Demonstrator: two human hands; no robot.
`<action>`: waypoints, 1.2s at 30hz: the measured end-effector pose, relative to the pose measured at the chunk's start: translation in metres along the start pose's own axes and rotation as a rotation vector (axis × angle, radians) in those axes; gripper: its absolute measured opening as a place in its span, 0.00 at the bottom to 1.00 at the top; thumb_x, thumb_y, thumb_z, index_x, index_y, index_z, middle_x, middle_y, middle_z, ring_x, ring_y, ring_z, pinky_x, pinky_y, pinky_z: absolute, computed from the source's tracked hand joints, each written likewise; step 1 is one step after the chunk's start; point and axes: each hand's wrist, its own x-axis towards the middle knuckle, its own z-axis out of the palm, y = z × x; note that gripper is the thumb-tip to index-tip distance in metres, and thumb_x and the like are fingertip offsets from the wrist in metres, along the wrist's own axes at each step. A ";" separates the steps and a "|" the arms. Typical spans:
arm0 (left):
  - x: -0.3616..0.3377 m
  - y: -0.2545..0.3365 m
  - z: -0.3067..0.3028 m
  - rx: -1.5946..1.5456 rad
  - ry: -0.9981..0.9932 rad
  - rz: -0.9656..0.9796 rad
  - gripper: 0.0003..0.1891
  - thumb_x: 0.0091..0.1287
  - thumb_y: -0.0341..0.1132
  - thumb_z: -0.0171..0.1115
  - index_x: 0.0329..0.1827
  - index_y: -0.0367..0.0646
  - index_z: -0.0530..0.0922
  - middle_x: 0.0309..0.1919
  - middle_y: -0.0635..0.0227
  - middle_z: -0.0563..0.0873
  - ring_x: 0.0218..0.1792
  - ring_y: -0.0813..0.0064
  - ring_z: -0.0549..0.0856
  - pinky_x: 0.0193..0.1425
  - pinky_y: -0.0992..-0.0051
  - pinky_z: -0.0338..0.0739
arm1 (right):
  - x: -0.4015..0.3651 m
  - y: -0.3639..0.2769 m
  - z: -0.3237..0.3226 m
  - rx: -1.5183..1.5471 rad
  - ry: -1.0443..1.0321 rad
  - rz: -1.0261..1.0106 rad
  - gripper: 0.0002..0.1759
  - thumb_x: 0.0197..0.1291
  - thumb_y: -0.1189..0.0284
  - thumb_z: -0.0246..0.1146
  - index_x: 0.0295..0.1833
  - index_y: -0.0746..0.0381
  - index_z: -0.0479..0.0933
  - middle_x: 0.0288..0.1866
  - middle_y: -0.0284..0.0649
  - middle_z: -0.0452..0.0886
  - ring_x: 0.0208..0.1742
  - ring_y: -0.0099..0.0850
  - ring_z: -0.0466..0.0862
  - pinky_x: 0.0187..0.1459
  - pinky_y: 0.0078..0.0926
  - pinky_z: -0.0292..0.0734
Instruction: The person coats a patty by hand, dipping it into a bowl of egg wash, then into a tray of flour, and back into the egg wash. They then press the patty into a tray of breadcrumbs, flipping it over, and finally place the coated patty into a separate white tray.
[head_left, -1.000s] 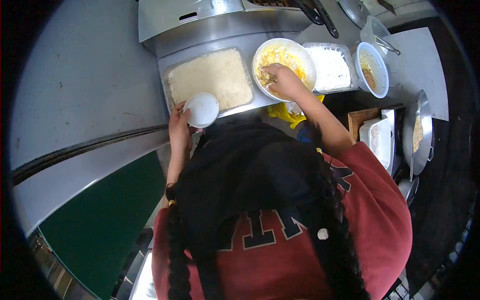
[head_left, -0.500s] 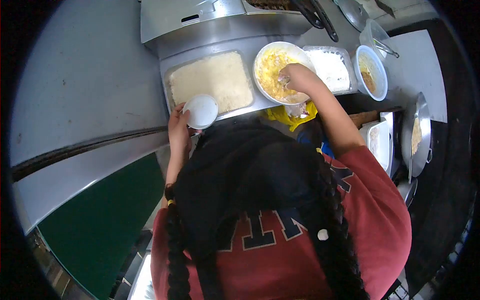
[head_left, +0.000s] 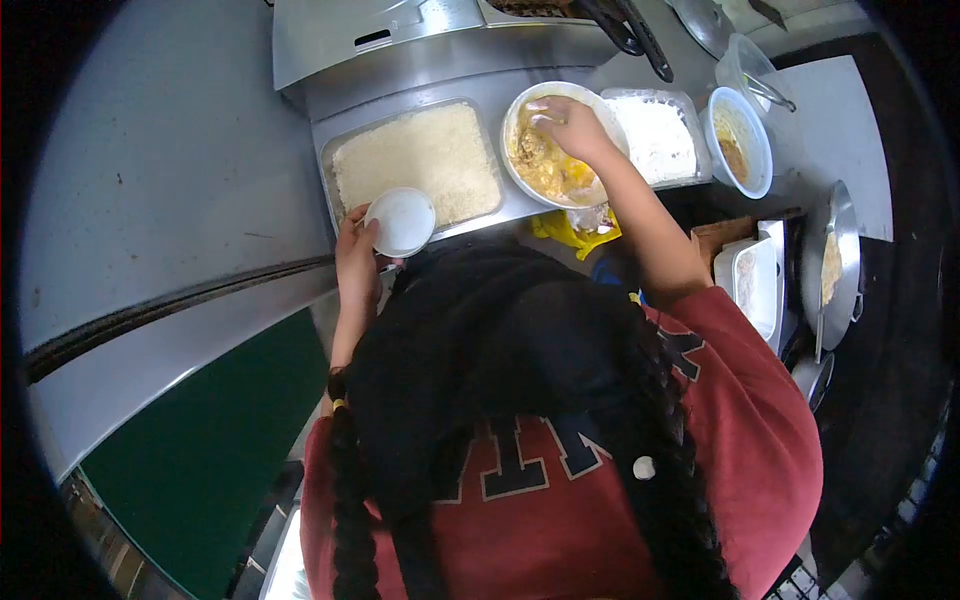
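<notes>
My left hand (head_left: 355,255) is closed on the rim of a small white bowl (head_left: 402,222), which is tilted over the front edge of a metal tray of pale crumbs (head_left: 418,152). Inside a larger white bowl (head_left: 512,172), my right hand (head_left: 572,126) reaches into a yellow, lumpy, egg-like mixture (head_left: 548,168). Its fingers look bent and a little apart, coated with the mixture, and the tips are partly hidden. Just right of that bowl sits a tray of white powder (head_left: 655,135).
A steel appliance (head_left: 440,55) stands behind the trays, with black handles (head_left: 645,45) jutting over the counter. On the right are a pale blue tub (head_left: 740,145), a clear container (head_left: 745,75), a white container (head_left: 750,285) and a metal pan (head_left: 840,265). A yellow packet (head_left: 578,235) lies below the large bowl.
My right hand has moved up and left inside the large bowl, and the mixture has shifted, looking browner on the left. My left hand still holds the small bowl.
</notes>
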 end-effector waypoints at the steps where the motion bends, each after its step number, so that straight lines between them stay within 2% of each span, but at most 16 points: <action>1: 0.000 0.000 0.000 -0.014 0.011 -0.002 0.17 0.74 0.31 0.53 0.63 0.37 0.68 0.46 0.56 0.83 0.31 0.70 0.87 0.21 0.75 0.81 | -0.002 0.003 -0.001 0.027 0.114 0.017 0.22 0.53 0.66 0.71 0.55 0.58 0.84 0.52 0.51 0.86 0.53 0.46 0.86 0.58 0.34 0.79; 5: 0.002 0.000 -0.002 -0.017 0.007 0.017 0.17 0.75 0.31 0.52 0.63 0.37 0.68 0.45 0.57 0.83 0.30 0.70 0.86 0.20 0.74 0.81 | -0.018 0.005 -0.009 0.150 0.248 0.030 0.19 0.57 0.71 0.69 0.55 0.59 0.84 0.53 0.47 0.86 0.53 0.39 0.87 0.57 0.32 0.78; 8: 0.003 0.002 -0.001 -0.004 0.022 -0.024 0.16 0.75 0.31 0.52 0.63 0.37 0.69 0.44 0.56 0.84 0.29 0.70 0.87 0.20 0.74 0.81 | -0.026 0.025 0.015 -0.100 -0.014 0.038 0.18 0.54 0.72 0.66 0.52 0.58 0.86 0.50 0.49 0.86 0.52 0.47 0.85 0.58 0.38 0.78; 9: 0.005 -0.001 -0.004 -0.011 0.010 -0.010 0.16 0.75 0.31 0.52 0.63 0.37 0.69 0.44 0.57 0.84 0.29 0.69 0.87 0.21 0.74 0.81 | -0.028 0.017 0.018 -0.102 -0.014 0.037 0.18 0.54 0.72 0.66 0.52 0.58 0.86 0.50 0.49 0.86 0.52 0.47 0.85 0.58 0.38 0.78; 12: 0.006 -0.002 -0.007 -0.021 0.007 0.006 0.16 0.75 0.30 0.52 0.63 0.36 0.68 0.45 0.57 0.84 0.30 0.69 0.87 0.22 0.74 0.81 | -0.041 -0.012 0.020 -0.298 -0.006 -0.233 0.16 0.53 0.74 0.64 0.49 0.56 0.87 0.49 0.46 0.85 0.53 0.47 0.82 0.58 0.41 0.76; 14: 0.006 -0.001 -0.008 -0.020 0.006 0.009 0.17 0.75 0.30 0.51 0.63 0.36 0.68 0.46 0.57 0.84 0.31 0.69 0.87 0.22 0.74 0.80 | -0.043 -0.030 0.014 -0.299 0.010 -0.235 0.16 0.52 0.75 0.65 0.48 0.58 0.87 0.48 0.46 0.85 0.53 0.46 0.83 0.58 0.40 0.76; 16: 0.008 0.001 -0.012 -0.088 0.005 -0.048 0.18 0.74 0.31 0.52 0.65 0.37 0.67 0.49 0.57 0.83 0.38 0.68 0.87 0.27 0.71 0.81 | -0.042 -0.028 0.012 -0.304 0.037 -0.236 0.16 0.51 0.77 0.66 0.48 0.59 0.87 0.48 0.46 0.85 0.52 0.46 0.83 0.59 0.39 0.76; 18: 0.014 -0.009 -0.024 -0.188 -0.051 -0.065 0.19 0.74 0.32 0.53 0.66 0.37 0.67 0.50 0.58 0.82 0.42 0.69 0.86 0.29 0.71 0.81 | -0.038 -0.008 0.018 -0.374 -0.098 -0.211 0.16 0.51 0.76 0.67 0.47 0.60 0.86 0.47 0.46 0.85 0.51 0.46 0.83 0.57 0.39 0.77; 21: 0.009 -0.007 -0.034 -0.299 -0.122 -0.080 0.22 0.72 0.36 0.55 0.66 0.37 0.68 0.49 0.61 0.82 0.45 0.69 0.84 0.30 0.72 0.77 | -0.041 -0.037 0.000 -0.198 0.075 -0.192 0.16 0.52 0.76 0.67 0.48 0.60 0.86 0.46 0.46 0.85 0.49 0.46 0.84 0.54 0.38 0.79; 23: -0.004 0.007 -0.022 -0.482 0.053 -0.208 0.22 0.71 0.36 0.55 0.65 0.37 0.69 0.49 0.60 0.82 0.40 0.71 0.84 0.29 0.75 0.74 | -0.036 -0.063 0.003 -0.128 0.139 -0.261 0.16 0.52 0.76 0.66 0.49 0.61 0.86 0.46 0.47 0.86 0.48 0.46 0.84 0.52 0.38 0.79; 27: 0.015 -0.027 -0.068 -0.712 -0.254 -0.231 0.22 0.71 0.34 0.56 0.64 0.33 0.69 0.54 0.56 0.82 0.46 0.64 0.87 0.31 0.70 0.82 | -0.013 -0.096 0.055 -0.018 -0.045 -0.359 0.16 0.53 0.77 0.66 0.50 0.61 0.85 0.50 0.48 0.85 0.53 0.45 0.83 0.57 0.38 0.77; 28: 0.015 -0.026 -0.071 -0.715 -0.244 -0.222 0.22 0.71 0.34 0.56 0.64 0.33 0.69 0.54 0.56 0.82 0.46 0.64 0.87 0.31 0.70 0.82 | -0.008 -0.102 0.076 -0.048 -0.129 -0.457 0.16 0.52 0.77 0.66 0.49 0.61 0.85 0.53 0.48 0.84 0.55 0.45 0.82 0.59 0.39 0.77; 30: 0.014 -0.025 -0.074 -0.699 -0.247 -0.175 0.22 0.69 0.32 0.55 0.65 0.32 0.68 0.55 0.54 0.82 0.51 0.57 0.86 0.39 0.62 0.89 | -0.007 -0.108 0.112 -0.075 -0.215 -0.562 0.16 0.52 0.77 0.66 0.49 0.61 0.85 0.55 0.48 0.83 0.57 0.46 0.81 0.61 0.39 0.76; 32: 0.006 -0.013 -0.067 -0.627 -0.196 -0.168 0.23 0.69 0.31 0.55 0.65 0.32 0.67 0.56 0.53 0.81 0.53 0.55 0.85 0.45 0.58 0.89 | -0.009 -0.110 0.136 -0.243 -0.107 -0.631 0.22 0.50 0.74 0.69 0.55 0.61 0.82 0.52 0.50 0.82 0.54 0.49 0.82 0.57 0.42 0.78; 34: -0.003 0.002 -0.056 -0.598 -0.160 -0.160 0.28 0.65 0.28 0.54 0.69 0.30 0.64 0.62 0.48 0.76 0.61 0.49 0.80 0.57 0.49 0.86 | -0.008 -0.114 0.137 -0.207 -0.196 -0.585 0.22 0.50 0.75 0.69 0.54 0.61 0.82 0.51 0.51 0.82 0.53 0.49 0.82 0.56 0.42 0.78; 36: -0.004 0.007 -0.053 -0.620 -0.227 -0.136 0.30 0.63 0.28 0.54 0.71 0.33 0.63 0.64 0.49 0.75 0.62 0.48 0.80 0.58 0.48 0.85 | -0.004 -0.112 0.135 -0.174 -0.289 -0.539 0.22 0.49 0.76 0.69 0.54 0.61 0.82 0.50 0.51 0.82 0.53 0.49 0.82 0.56 0.42 0.78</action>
